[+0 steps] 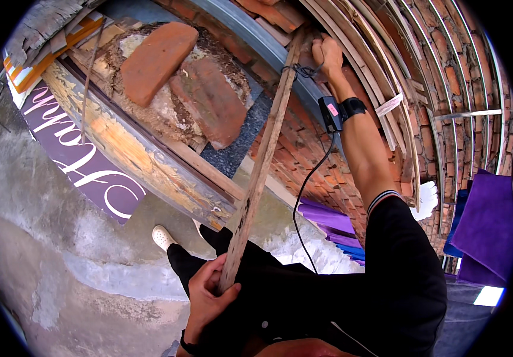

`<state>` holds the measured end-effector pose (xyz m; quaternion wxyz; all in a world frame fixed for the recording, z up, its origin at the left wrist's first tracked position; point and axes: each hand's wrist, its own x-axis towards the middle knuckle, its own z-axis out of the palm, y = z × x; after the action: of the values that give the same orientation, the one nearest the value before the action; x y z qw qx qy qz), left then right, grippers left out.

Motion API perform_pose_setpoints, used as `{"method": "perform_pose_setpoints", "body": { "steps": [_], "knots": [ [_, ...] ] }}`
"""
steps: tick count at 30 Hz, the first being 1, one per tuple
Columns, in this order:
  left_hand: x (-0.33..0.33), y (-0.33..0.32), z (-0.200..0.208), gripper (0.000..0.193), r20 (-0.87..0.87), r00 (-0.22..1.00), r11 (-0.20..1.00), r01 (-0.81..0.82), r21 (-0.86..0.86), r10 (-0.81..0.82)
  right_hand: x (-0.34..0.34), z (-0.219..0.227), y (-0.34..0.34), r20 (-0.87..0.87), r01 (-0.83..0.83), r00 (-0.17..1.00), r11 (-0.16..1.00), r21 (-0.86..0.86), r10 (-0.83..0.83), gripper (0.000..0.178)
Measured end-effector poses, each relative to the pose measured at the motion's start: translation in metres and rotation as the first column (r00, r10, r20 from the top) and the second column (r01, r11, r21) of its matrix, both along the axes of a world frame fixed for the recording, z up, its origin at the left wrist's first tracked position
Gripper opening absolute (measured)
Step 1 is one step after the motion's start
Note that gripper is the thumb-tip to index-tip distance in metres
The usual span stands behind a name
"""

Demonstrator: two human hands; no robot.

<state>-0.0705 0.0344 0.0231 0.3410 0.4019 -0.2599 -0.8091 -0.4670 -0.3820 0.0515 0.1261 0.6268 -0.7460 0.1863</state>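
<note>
Wooden strip [261,160] (long and narrow), lower end within left hand [210,294]

The left of two wide fisheye cameras on the person's head looked steeply down, upright and unmirrored, with the black clothing [328,297] close below it and the concrete floor [114,279] and a pale shoe [163,237] farther beneath. Both hands lay within its near range, the left hand [210,290] low in the view and the right hand [328,55] near the top. Toward the round, dark rim, the wooden strips [369,80] bowed in long curves.
</note>
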Motion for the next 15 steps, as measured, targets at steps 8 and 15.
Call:
{"method": "perform_pose_setpoints", "body": {
  "steps": [8, 15],
  "knots": [
    [-0.001, 0.001, 0.002, 0.058, 0.010, 1.000, 1.000, -0.025, 0.006, 0.025, 0.031, 0.003, 0.002, 0.153, 0.147, 0.978, 0.989, -0.020, -0.142, 0.041],
    [-0.004, 0.003, 0.003, 0.058, 0.013, 0.999, 0.999, -0.035, 0.017, 0.035, 0.008, -0.003, -0.002, 0.074, -0.001, 0.997, 0.998, -0.062, 0.006, 0.045]
  ]
}}
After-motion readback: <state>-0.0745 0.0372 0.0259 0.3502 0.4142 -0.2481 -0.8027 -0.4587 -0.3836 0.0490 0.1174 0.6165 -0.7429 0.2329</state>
